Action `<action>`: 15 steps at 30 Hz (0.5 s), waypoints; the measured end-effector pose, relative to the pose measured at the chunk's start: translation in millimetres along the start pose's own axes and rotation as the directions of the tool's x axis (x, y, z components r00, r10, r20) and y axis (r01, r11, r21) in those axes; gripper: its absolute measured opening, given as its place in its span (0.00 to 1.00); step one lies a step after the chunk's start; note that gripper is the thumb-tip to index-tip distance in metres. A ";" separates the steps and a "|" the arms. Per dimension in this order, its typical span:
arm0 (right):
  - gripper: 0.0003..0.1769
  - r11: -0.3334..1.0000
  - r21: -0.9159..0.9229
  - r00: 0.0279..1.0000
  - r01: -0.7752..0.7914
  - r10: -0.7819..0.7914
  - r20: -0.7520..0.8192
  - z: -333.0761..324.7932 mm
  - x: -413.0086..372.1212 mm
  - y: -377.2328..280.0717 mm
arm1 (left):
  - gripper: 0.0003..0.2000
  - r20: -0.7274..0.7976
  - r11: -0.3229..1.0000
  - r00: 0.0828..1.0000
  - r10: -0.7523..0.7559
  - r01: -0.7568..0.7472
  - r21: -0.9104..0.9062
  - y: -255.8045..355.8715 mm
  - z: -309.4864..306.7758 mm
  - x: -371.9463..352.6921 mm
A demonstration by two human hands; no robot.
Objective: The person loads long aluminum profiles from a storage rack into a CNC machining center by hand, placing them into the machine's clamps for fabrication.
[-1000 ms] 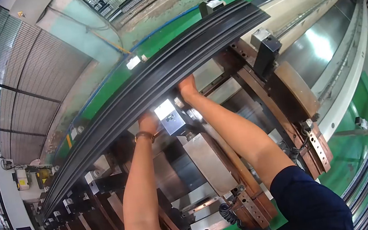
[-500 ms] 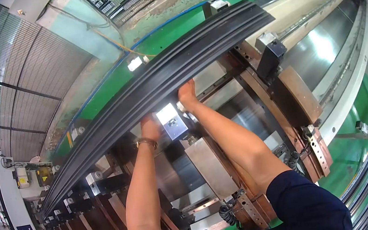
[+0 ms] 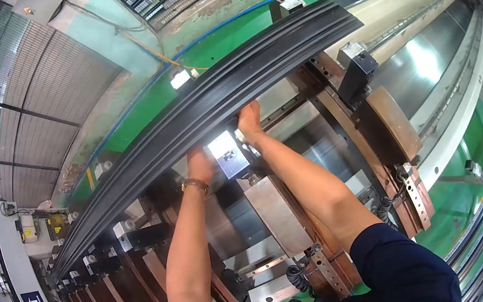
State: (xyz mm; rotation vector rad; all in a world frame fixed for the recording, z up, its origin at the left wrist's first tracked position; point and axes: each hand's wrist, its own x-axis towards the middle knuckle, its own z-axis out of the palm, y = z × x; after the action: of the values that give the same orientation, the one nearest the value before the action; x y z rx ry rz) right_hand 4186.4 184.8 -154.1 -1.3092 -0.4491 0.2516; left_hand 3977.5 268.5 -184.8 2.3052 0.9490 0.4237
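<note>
Green floor point(image 3: 220, 43) beyond ribbed black profile point(image 3: 232, 84); left hand point(image 3: 198, 166), right hand point(image 3: 250, 119) at near edge, little changed (fingers partly hidden; grip cannot be told).

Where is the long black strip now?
In the head view, the strip slants from lower left to upper right, just beyond the left hand and right hand.

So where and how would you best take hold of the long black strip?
Probably by the near long edge of the black strip, from the wearer's side, one hand each side of the white-topped block. The strip is long and ridged, and its near edge overhangs there, so spread hands should steady it.
</note>
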 end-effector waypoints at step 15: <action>0.16 0.963 0.074 0.966 -0.260 0.259 0.013 -193.8 -47.6 -110.6 | 0.26 -0.170 0.820 0.916 -0.365 0.229 -0.525 181.0 -98.0 -328.5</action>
State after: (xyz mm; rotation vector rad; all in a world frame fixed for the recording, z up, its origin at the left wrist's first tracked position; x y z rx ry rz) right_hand 4224.1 -31.6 -92.4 -1.2932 -0.2666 0.4856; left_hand 3796.7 -28.9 -14.3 1.6223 1.1531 0.7546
